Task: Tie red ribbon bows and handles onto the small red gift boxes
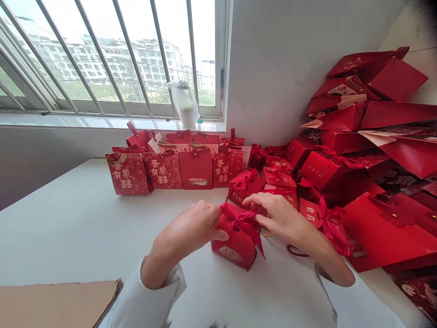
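A small red gift box [230,248] with a gold emblem on its side stands on the white table in front of me. A shiny red ribbon [239,222] is tied in a bow on its top. My left hand [201,223] is at the box's left side, fingers closed on the bow's left loop. On the other side, my right hand [273,212] pinches the right part of the ribbon between thumb and fingers. Some fingertips of both hands are hidden behind the ribbon. A dark red cord [297,251] lies on the table under my right forearm.
Several red gift bags [196,171] stand in rows by the wall. At the right, ribboned boxes [278,175] and a high heap of red bags [389,118] crowd the table. A cardboard sheet [58,303] is at the lower left. A bagged jar [185,105] stands on the sill.
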Available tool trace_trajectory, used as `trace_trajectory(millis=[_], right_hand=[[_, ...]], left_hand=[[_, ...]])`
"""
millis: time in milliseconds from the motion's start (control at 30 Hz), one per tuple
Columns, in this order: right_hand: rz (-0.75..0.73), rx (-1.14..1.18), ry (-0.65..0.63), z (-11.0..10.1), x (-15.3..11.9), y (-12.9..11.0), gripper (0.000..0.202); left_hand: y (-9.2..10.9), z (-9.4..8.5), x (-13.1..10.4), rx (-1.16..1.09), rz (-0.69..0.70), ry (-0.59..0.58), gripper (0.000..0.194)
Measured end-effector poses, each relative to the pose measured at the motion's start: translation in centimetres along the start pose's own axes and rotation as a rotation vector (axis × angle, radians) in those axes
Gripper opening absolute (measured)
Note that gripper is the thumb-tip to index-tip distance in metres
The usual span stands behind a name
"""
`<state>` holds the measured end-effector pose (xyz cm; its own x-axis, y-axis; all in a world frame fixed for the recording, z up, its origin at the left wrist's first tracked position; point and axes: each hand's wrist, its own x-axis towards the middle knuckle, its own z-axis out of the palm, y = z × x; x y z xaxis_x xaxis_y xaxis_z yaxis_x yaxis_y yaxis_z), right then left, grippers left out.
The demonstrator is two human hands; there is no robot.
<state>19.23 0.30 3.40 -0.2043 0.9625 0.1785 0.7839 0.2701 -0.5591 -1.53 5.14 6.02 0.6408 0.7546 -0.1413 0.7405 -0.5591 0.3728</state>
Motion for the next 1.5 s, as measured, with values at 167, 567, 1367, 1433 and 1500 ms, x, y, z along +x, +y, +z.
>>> trace_trajectory(millis=[167, 567, 1367, 1433, 1500], right_hand=[[-0.029, 0.008, 0.158, 1.0, 0.8, -0.1, 0.037], [0.039, -0.011, 0.331, -0.3, 0.5, -0.8, 0.028], [0.308, -0.449, -0.168, 2.0, -1.5, -5.8, 0.014], [0.29, -0.36, -0.162, 1.6, -1.2, -5.2, 0.017], [0.272, -0.28, -0.139, 1.4, -1.0, -4.7, 0.018]], left_hand=[[1.3, 0.0, -1.1, 0.115, 0.017, 0.022, 0.038], [-0.1, -0.5, 1.7, -0.192, 0.07, 0.308, 0.025], [-2.3, 0.4, 3.3, -0.608, -0.019, 0.14, 0.038], [-2.7, 0.1, 3.2, -0.619, -0.054, 0.169, 0.035], [-3.1, -0.2, 3.1, -0.638, -0.098, 0.232, 0.033]])
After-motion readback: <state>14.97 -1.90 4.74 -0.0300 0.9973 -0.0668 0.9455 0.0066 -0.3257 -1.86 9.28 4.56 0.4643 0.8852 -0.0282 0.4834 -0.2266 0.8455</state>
